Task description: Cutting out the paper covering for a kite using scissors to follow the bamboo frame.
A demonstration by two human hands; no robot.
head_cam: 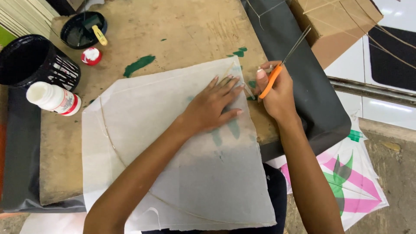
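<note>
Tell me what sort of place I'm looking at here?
Probably a small craft workbench for making paper kites: a paint-stained wooden board, a thin translucent paper sheet under the left hand, a white glue bottle, and a finished pink-and-green kite on the floor.

2 bare forearms, no sleeves, left hand (215, 104), right hand (277, 93), unpainted short fingernails

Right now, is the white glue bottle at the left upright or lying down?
Lying down. The white bottle rests on its side on the wooden board, beside the black basket, capped end pointing left.
</note>
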